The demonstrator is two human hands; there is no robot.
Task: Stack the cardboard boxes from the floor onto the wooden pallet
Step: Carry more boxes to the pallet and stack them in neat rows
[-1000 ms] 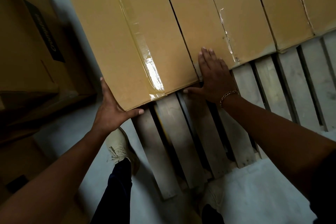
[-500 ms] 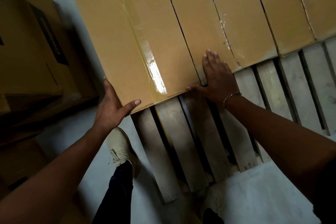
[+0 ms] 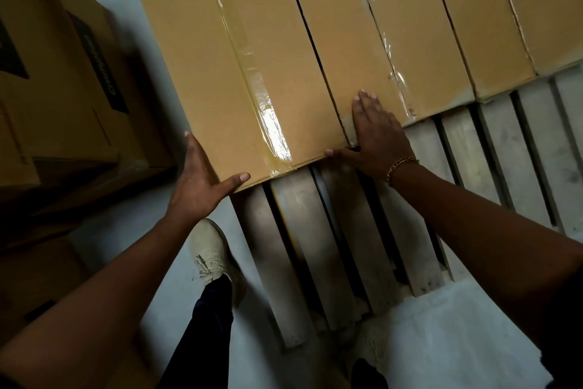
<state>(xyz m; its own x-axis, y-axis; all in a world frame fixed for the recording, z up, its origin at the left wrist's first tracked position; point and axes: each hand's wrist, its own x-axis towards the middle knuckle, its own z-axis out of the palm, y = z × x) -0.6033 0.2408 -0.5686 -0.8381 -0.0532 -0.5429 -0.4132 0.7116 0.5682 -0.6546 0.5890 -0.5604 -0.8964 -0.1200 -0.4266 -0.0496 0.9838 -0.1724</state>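
A long taped cardboard box (image 3: 220, 51) lies at the left end of the wooden pallet (image 3: 353, 231). My left hand (image 3: 198, 180) presses against its near left corner, palm on the side and thumb along the front edge. My right hand (image 3: 372, 136) lies flat with straight fingers across the seam between this box and the second box (image 3: 353, 29), thumb on the front edge. Two more boxes (image 3: 473, 19) lie side by side to the right on the pallet.
Larger printed cardboard boxes (image 3: 63, 79) stand on the grey floor (image 3: 457, 341) to the left, close to the pallet. My two shoes (image 3: 211, 253) stand at the pallet's near edge. Bare slats fill the pallet's front part.
The left box has slid a little further onto the pallet, away from me. Both hands have followed it forward and kept their places on it.
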